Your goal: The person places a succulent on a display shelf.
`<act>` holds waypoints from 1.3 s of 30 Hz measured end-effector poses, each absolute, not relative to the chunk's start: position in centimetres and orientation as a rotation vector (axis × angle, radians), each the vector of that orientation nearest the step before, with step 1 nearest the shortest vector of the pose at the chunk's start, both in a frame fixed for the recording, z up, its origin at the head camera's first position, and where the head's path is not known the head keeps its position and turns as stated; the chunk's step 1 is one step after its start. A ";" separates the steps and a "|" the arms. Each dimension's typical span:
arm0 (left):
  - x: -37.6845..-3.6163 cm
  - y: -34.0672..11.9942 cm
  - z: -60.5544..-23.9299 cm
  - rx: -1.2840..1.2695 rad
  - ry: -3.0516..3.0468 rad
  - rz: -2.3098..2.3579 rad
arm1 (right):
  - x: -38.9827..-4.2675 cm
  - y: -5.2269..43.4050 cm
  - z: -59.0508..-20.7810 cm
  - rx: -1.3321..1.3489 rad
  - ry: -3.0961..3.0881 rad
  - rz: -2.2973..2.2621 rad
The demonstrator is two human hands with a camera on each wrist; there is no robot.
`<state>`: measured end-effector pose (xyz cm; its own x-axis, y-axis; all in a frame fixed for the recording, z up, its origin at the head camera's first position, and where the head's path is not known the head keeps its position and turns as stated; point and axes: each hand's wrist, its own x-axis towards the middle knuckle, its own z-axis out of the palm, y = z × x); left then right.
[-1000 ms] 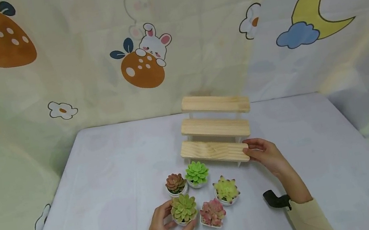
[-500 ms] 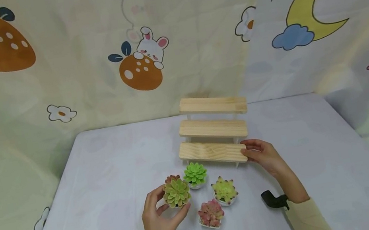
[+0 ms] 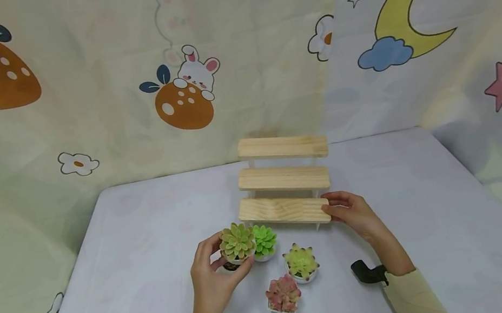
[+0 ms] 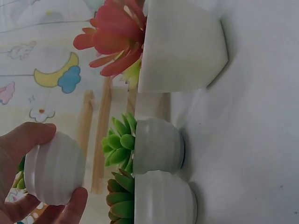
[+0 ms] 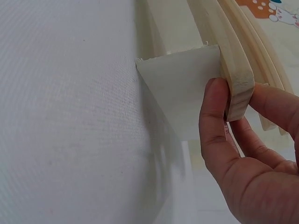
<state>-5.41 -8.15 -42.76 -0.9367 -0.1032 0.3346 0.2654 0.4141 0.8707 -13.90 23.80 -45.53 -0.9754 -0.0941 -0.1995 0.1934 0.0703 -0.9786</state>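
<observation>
three wooden steps are waiting on the stepped stand (image 3: pixel 283 184), and the right hand (image 3: pixel 350 212) is pinching the end of its lowest plank between thumb and fingers, steadying it. the left hand (image 3: pixel 211 277) is curling round the white pot of a pale green succulent (image 3: pixel 236 242), holding it above the table (image 3: pixel 149 260), just beside the bright green succulent (image 3: pixel 263 240). judging by this, keeping the pot upright and clearing its neighbours is mattering most.
</observation>
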 end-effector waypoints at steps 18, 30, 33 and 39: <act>-8.0 -7.5 -40.8 -0.203 -2.331 -1.608 | -13.8 24.0 -45.6 0.111 2.116 -2.012; -9.8 -7.4 -39.9 -0.270 -2.344 -1.558 | -13.8 24.2 -45.5 0.092 2.083 -2.040; -10.3 -7.2 -39.8 -0.277 -2.346 -1.571 | -13.8 24.2 -45.5 0.095 2.087 -2.037; -11.3 -7.2 -39.3 -0.292 -2.357 -1.587 | -13.9 24.2 -45.8 0.106 2.087 -2.040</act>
